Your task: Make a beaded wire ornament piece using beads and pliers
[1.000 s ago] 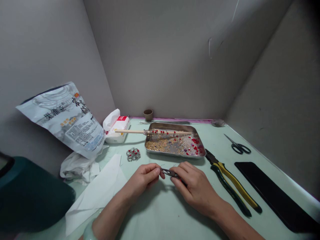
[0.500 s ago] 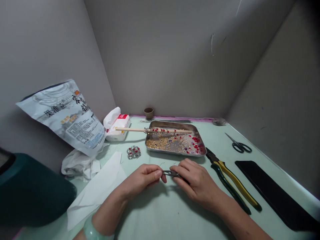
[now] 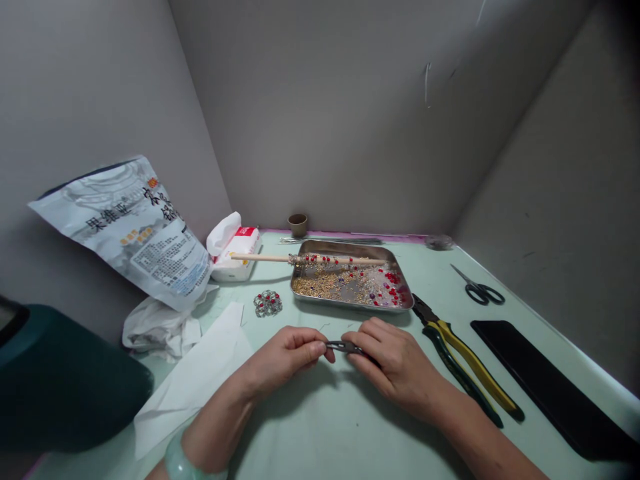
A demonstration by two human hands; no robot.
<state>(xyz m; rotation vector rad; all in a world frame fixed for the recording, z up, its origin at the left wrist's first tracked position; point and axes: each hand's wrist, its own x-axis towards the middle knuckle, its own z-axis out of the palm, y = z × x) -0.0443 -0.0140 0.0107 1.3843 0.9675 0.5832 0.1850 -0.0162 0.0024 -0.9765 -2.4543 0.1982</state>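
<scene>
Two bare hands are working above the table (image 3: 357, 443), near its front edge. The right hand (image 3: 395, 363) is gripping a small pair of pliers (image 3: 343, 347), its handles disappearing into the palm. The left hand (image 3: 297, 353) is pinching at the pliers' tip; I can't make out what the fingertips are covering.

Just behind the hands, one tray (image 3: 350, 306) is holding gold, clear, red and purple beads (image 3: 320, 285), too many for counting. One stick (image 3: 263, 258) is lying across it, overhanging its left end. A single beaded ornament (image 3: 268, 303) is sitting near the tray's front left corner.

Along the right side, one big pair of pliers (image 3: 473, 363), one pair of scissors (image 3: 479, 287) and one black slab (image 3: 545, 383), cut off by the view, are lying. On the left, a bag (image 3: 135, 233) is leaning, and a teal container (image 3: 65, 380) is running out of sight. One cup (image 3: 298, 227) is standing at the far edge.
</scene>
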